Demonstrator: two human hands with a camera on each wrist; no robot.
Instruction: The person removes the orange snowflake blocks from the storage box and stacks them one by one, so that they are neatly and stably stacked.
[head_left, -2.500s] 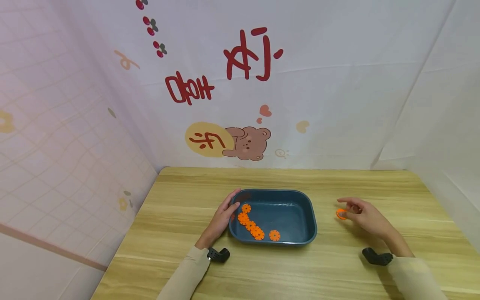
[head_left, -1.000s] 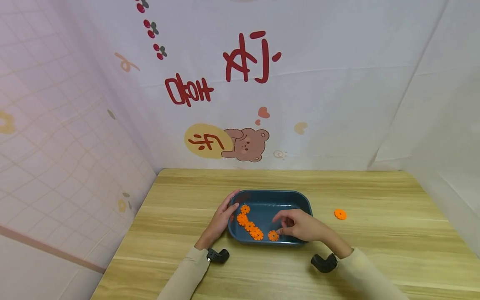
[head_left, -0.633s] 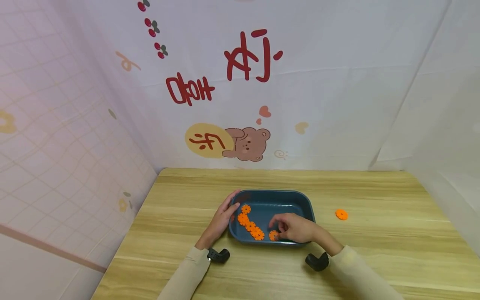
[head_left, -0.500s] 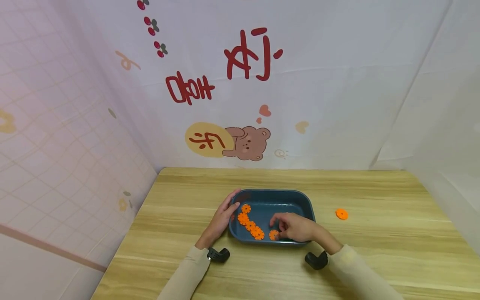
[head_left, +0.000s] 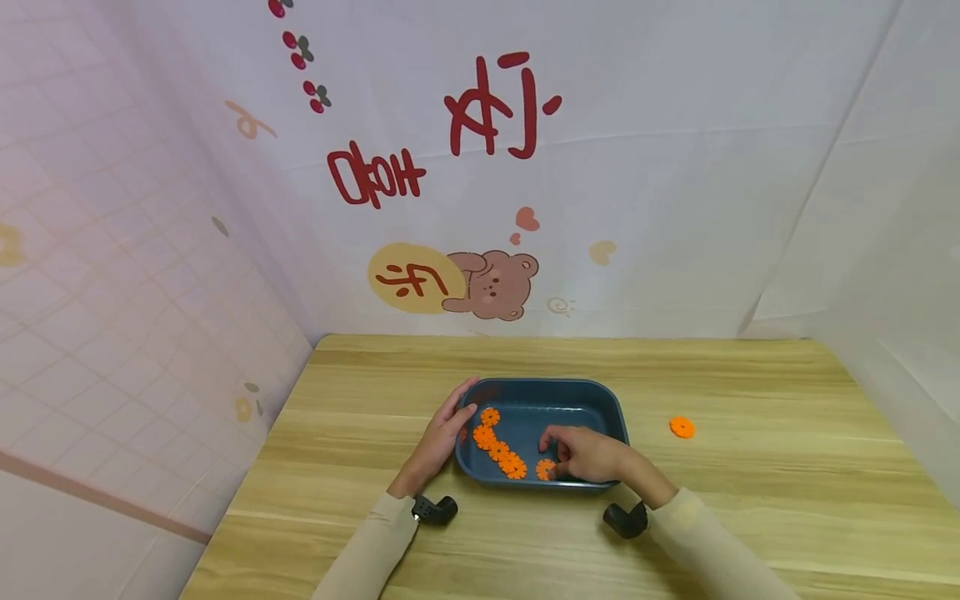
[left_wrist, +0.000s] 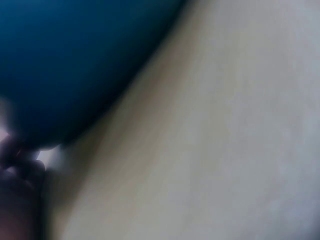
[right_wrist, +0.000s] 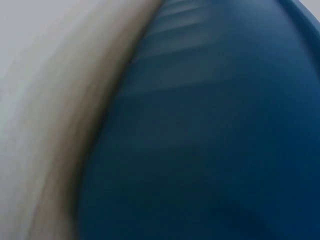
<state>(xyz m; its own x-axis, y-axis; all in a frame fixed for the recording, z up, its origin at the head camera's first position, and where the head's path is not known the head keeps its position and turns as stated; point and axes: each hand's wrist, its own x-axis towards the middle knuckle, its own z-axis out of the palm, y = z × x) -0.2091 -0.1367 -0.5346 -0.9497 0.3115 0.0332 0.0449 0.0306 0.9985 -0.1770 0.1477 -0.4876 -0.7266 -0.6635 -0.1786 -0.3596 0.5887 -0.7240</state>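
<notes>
Wood-grain bench [head_left: 382,375] with a white wall [head_left: 690,225] behind it. Wall's got a cute brown cartoon bear [head_left: 501,283] right up against a yellow oval [head_left: 412,279], pink hearts [head_left: 527,220] over the bear, big red characters [head_left: 529,117] higher up, and cherries [head_left: 297,61] to the upper left.

A blue tray [left_wrist: 75,60] fills the far left, its curved edge slanting from the far middle down toward the near left. Its colour is brighter at the far side and deepens almost to black along that edge. A soft brown shadow lies just beside it on the bench [left_wrist: 215,150], which is pale beige, faintly streaked, and takes up the middle and right. At the near left, close to the tray's lower end, sits a dark shape [left_wrist: 17,195], too blurred to name, with a small white glare [left_wrist: 46,156] beside it.
</notes>
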